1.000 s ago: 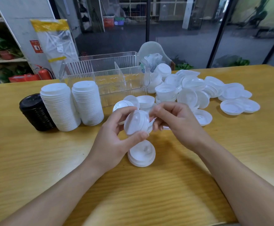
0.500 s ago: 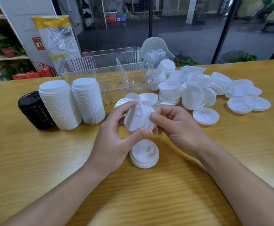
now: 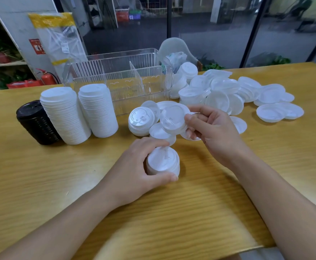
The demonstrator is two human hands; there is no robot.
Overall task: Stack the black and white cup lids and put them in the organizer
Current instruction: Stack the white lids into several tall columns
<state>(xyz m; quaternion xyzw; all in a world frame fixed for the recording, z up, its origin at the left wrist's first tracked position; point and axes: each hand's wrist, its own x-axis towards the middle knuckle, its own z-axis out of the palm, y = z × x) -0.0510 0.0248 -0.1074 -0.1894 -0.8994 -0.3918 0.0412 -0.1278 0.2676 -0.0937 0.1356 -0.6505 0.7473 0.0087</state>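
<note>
My left hand (image 3: 134,169) grips a short stack of white lids (image 3: 162,163) standing on the table. My right hand (image 3: 212,128) pinches a small bunch of white lids (image 3: 174,119) in the air, tilted toward me, just above and behind that stack. Two tall white lid stacks (image 3: 65,117) (image 3: 98,111) and one black lid stack (image 3: 37,122) stand at the left. The clear organizer (image 3: 119,76) with a centre divider sits behind them, with nothing in it. Loose white lids (image 3: 228,91) lie scattered at the right.
A small white lid pile (image 3: 141,121) lies by the organizer's front. The wooden table (image 3: 172,212) is bare in front of my arms. Behind the table are a white chair (image 3: 174,47) with a plastic bag, a fire extinguisher (image 3: 47,77) and glass walls.
My left hand let go of the lids held in the air and dropped to grip the short stack on the table. My right hand now holds the raised lids alone.
</note>
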